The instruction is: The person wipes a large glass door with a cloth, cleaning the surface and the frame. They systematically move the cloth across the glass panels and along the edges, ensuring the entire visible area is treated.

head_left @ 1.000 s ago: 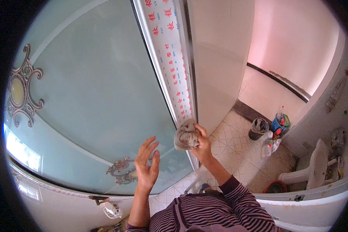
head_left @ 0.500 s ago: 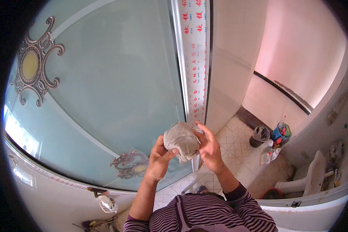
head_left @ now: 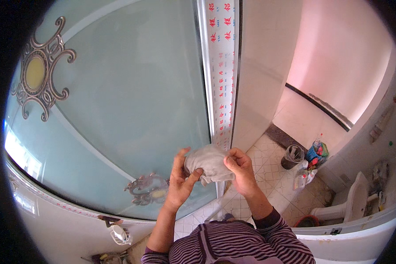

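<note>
Since half a second ago, the right hand (head_left: pixel 244 177) has closed its splayed fingers onto the grey cloth (head_left: pixel 213 163), which now stretches wider between both hands. From my remote seat I see the left forearm (head_left: pixel 163 226) and right forearm (head_left: pixel 260 206) rise from the lower edge and lean inward, their striped knit sleeves (head_left: pixel 284 235) pushed back from the wrists. The cloth is soft, limp and creased, held in front of the lower end of a straight, smooth door frame strip (head_left: pixel 224 88) beside flat, frosted glass (head_left: pixel 132 88) with a curled metal ornament (head_left: pixel 35 74). On the left hand (head_left: pixel 180 182) the thumb presses the cloth's near face, the forefinger reaching past its edge; the other fingertips I can't make out. Right thumb and forefinger pinch the opposite edge.
</note>
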The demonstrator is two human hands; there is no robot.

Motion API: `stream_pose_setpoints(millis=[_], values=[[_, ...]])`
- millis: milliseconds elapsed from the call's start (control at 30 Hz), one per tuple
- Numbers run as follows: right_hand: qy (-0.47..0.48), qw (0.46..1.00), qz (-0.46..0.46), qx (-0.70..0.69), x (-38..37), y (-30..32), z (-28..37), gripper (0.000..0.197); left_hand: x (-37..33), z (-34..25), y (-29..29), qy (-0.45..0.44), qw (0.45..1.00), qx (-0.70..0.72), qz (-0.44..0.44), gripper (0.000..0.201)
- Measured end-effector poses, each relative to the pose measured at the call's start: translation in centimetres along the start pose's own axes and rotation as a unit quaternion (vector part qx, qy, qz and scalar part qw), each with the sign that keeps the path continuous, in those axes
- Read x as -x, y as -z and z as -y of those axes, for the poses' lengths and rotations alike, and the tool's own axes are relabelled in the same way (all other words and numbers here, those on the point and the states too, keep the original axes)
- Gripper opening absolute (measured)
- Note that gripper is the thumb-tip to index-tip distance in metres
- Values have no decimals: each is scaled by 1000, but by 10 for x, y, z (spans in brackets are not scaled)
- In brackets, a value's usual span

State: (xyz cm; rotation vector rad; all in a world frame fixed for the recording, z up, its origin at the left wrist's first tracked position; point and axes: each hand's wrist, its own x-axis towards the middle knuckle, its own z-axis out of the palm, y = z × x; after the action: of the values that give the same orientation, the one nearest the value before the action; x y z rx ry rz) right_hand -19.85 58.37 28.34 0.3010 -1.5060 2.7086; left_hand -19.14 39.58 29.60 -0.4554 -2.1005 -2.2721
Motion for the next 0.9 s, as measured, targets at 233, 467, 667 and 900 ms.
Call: stream_pose_setpoints(millis=[233,467,667,900], values=[[-14,991,66,113,6,-2,8,37,2,26,-2,-17,996,-71,52,65],[64,993,22,93,-2,7,-20,51,0,30,-16,-11,990,112,81,38],[-72,989,53,-122,1,8,-27,54,-15,17,-21,-169,965,-200,34,42],[208,961,-99,154,-37,-1,35,42,-25,-9,-27,-171,948,-259,-73,45]])
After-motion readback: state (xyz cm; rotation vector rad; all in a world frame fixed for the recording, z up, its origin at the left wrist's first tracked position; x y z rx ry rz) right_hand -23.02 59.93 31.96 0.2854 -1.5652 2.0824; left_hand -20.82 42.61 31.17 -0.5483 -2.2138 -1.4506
